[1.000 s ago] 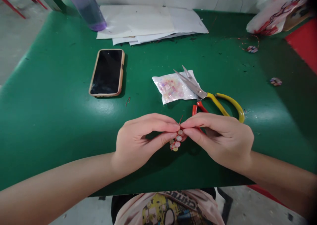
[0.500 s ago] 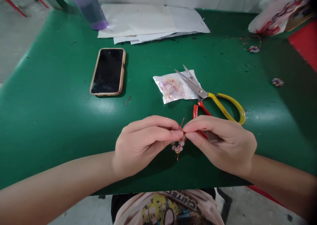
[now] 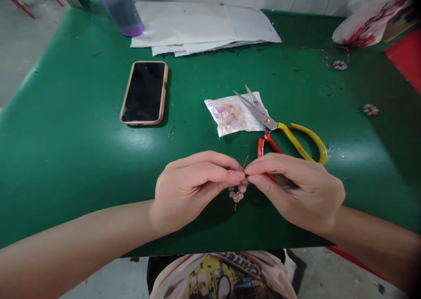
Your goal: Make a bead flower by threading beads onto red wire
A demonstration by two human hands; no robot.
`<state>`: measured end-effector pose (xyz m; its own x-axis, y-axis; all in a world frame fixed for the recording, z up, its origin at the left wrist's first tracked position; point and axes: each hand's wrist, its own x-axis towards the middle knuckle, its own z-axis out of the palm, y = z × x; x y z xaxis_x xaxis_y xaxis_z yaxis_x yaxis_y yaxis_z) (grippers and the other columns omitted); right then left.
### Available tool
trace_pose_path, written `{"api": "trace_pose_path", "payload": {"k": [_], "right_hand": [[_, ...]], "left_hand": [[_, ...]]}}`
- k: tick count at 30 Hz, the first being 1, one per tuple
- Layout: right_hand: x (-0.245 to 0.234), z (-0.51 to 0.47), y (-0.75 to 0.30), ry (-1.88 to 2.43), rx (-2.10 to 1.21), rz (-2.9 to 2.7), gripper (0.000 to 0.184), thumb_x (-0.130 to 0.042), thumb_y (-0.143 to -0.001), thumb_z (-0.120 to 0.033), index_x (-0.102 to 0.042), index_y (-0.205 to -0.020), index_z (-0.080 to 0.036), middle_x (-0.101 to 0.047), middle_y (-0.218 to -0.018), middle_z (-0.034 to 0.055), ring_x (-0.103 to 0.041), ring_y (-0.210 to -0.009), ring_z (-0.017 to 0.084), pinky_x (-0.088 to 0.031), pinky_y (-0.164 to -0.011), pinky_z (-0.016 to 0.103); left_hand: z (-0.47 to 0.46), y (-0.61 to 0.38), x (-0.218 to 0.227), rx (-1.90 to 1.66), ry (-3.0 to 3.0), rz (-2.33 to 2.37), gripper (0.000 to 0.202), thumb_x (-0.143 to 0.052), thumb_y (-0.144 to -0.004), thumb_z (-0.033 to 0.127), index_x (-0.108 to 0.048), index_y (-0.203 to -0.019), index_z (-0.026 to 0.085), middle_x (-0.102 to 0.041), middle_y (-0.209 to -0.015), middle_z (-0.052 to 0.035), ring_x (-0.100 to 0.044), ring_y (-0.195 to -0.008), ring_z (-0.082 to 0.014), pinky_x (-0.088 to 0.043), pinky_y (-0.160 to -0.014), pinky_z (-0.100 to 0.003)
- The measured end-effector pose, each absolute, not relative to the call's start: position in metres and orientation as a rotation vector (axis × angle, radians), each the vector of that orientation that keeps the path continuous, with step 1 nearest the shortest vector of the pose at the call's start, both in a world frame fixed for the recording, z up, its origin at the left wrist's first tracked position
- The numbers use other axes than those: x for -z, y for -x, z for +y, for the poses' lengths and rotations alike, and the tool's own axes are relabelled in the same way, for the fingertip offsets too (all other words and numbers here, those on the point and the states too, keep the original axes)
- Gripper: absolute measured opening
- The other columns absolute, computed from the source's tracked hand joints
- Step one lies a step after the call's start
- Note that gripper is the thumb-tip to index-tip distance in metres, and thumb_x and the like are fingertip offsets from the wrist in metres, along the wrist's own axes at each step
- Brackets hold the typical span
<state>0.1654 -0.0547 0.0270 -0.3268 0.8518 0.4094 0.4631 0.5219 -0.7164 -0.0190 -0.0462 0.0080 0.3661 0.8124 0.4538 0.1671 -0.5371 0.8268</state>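
Observation:
Between my two hands hangs a small ring of pale, glassy beads strung on thin red cord. My left hand pinches the top of the beaded ring between thumb and forefinger. The fingertips of my right hand meet it there, pinched on the red cord. One cord end sticks up above the fingers and another pokes out below the beads. The exact crossing or knot is hidden by the fingertips. Just beyond lie scissors with yellow and red handles, blades apart, resting on a bead packet.
A phone lies at left, with a cord scrap near it. White papers and a purple bottle are at the back. Two small beaded pieces, one with cord and one without, lie right, near a plastic bag.
Both hands keep their pinch on the beaded ring and cord. The upper cord end leans slightly more to the right. The whole view has shifted a little.

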Motion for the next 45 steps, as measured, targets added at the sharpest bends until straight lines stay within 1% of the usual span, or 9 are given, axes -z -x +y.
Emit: {"api": "trace_pose_path", "payload": {"k": [7,11,14,19,25,31,35,41,45], "right_hand": [[-0.026,-0.055,-0.166,1.046,-0.671,-1.949,0.013,-0.064,-0.076,-0.006,-0.065,-0.080,-0.018,-0.072,-0.072,-0.0011,-0.065,-0.060,0.007,-0.054,-0.059,0.012],[-0.026,-0.055,-0.166,1.065,-0.665,-1.953,0.015,-0.064,-0.076,-0.006,-0.065,-0.080,-0.020,-0.072,-0.073,-0.0019,-0.065,-0.061,0.008,-0.055,-0.059,0.014],[-0.027,-0.055,-0.165,1.080,-0.663,-1.954,0.016,-0.063,-0.076,-0.006,-0.065,-0.079,-0.021,-0.071,-0.072,-0.0025,-0.065,-0.059,0.008,-0.055,-0.058,0.015],[-0.027,-0.055,-0.165,1.071,-0.645,-1.963,0.013,-0.062,-0.077,-0.006,-0.064,-0.078,-0.019,-0.071,-0.070,-0.0013,-0.065,-0.059,0.007,-0.054,-0.059,0.013],[-0.030,-0.058,-0.166,1.067,-0.650,-2.025,0.011,-0.059,-0.079,-0.010,-0.062,-0.079,-0.021,-0.071,-0.072,-0.0004,-0.064,-0.056,0.009,-0.055,-0.058,0.016],[-0.027,-0.061,-0.165,1.004,-0.695,-1.968,0.013,-0.056,-0.080,-0.008,-0.060,-0.083,-0.019,-0.070,-0.073,0.0021,-0.066,-0.065,0.010,-0.055,-0.062,0.017],[-0.024,-0.061,-0.165,0.948,-0.699,-1.972,0.015,-0.054,-0.081,-0.008,-0.060,-0.087,-0.020,-0.069,-0.074,0.0022,-0.067,-0.069,0.012,-0.056,-0.064,0.020],[-0.026,-0.061,-0.164,0.997,-0.735,-1.961,0.013,-0.055,-0.080,-0.008,-0.061,-0.084,-0.020,-0.069,-0.074,0.0019,-0.066,-0.066,0.010,-0.056,-0.062,0.018],[-0.025,-0.059,-0.165,1.011,-0.758,-1.926,0.013,-0.057,-0.081,-0.007,-0.062,-0.084,-0.019,-0.070,-0.076,0.0010,-0.065,-0.065,0.008,-0.055,-0.062,0.016]], "left_hand": [[-0.045,0.019,-0.007,-1.193,-1.900,0.825,0.016,-0.065,-0.076,0.005,-0.068,-0.079,0.021,-0.072,-0.082,-0.0009,-0.067,-0.070,-0.0097,-0.059,-0.066,-0.018],[-0.044,0.019,-0.007,-1.195,-1.911,0.847,0.015,-0.068,-0.073,0.005,-0.069,-0.079,0.019,-0.073,-0.081,-0.0012,-0.067,-0.072,-0.0092,-0.058,-0.071,-0.016],[-0.044,0.019,-0.006,-1.190,-1.903,0.844,0.015,-0.068,-0.073,0.005,-0.069,-0.079,0.019,-0.072,-0.082,-0.0009,-0.067,-0.071,-0.0089,-0.058,-0.069,-0.016],[-0.044,0.019,-0.008,-1.176,-1.927,0.793,0.017,-0.065,-0.075,0.003,-0.069,-0.081,0.018,-0.072,-0.083,-0.0036,-0.067,-0.072,-0.0103,-0.058,-0.067,-0.017],[-0.043,0.024,-0.016,-1.076,-2.076,0.717,0.018,-0.060,-0.080,0.006,-0.067,-0.087,0.021,-0.071,-0.089,-0.0054,-0.067,-0.081,-0.0137,-0.059,-0.069,-0.022],[-0.043,0.027,-0.018,-1.076,-2.156,0.672,0.018,-0.060,-0.078,0.004,-0.067,-0.087,0.018,-0.071,-0.088,-0.0075,-0.067,-0.081,-0.0151,-0.059,-0.074,-0.025],[-0.043,0.029,-0.020,-1.054,-2.231,0.660,0.019,-0.059,-0.080,0.006,-0.067,-0.088,0.021,-0.071,-0.090,-0.0054,-0.067,-0.078,-0.0148,-0.059,-0.075,-0.028],[-0.043,0.029,-0.018,-1.074,-2.240,0.686,0.016,-0.060,-0.080,0.009,-0.067,-0.085,0.023,-0.072,-0.087,-0.0042,-0.068,-0.077,-0.0145,-0.060,-0.071,-0.027],[-0.043,0.026,-0.014,-1.093,-2.110,0.736,0.017,-0.060,-0.080,0.007,-0.067,-0.085,0.022,-0.072,-0.087,-0.0040,-0.068,-0.080,-0.0136,-0.060,-0.070,-0.024]]}}
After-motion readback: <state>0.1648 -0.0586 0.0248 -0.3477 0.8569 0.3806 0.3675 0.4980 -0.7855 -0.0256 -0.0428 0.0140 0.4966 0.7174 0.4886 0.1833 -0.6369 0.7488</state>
